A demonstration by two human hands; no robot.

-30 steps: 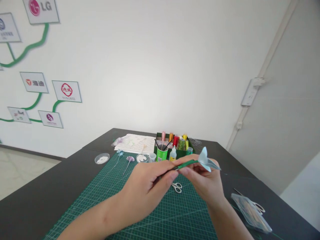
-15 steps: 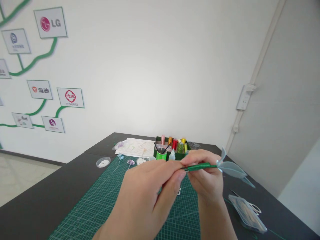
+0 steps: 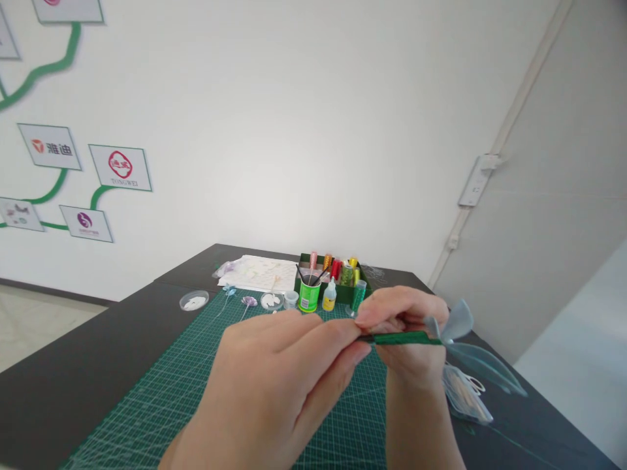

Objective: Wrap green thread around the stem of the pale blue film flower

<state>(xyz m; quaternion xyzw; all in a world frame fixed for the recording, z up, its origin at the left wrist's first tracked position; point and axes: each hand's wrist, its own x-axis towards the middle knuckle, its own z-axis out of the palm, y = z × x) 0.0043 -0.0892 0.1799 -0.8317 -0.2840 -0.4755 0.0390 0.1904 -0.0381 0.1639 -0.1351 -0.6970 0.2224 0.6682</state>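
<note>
A flower stem point(image 3: 401, 338) wrapped in green thread lies nearly level in front of me. At its right end are translucent pale blue petals point(image 3: 482, 364). My left hand point(image 3: 274, 372) is closed, pinching the dark left end of the stem between thumb and fingers. Just behind the stem, my right hand point(image 3: 409, 305) is curled, its fingertips meeting the left hand's at the stem. Part of the right fingers is hidden behind the stem, and any loose thread there is too fine to make out.
Below is a green cutting mat point(image 3: 161, 391). Beyond stand a green can point(image 3: 309, 297) with brushes, a glue bottle point(image 3: 329, 297), a teal thread spool point(image 3: 358, 297) and a box point(image 3: 365, 292) of spools. Finished-looking flowers point(image 3: 249, 301) lie left; a clear case point(image 3: 465, 395) and scissors point(image 3: 475, 384) lie right.
My view has shifted, so the wall signs sit further left and higher. The petals have turned, with one now standing upright and another drooping right. Both hands keep hold of the stem.
</note>
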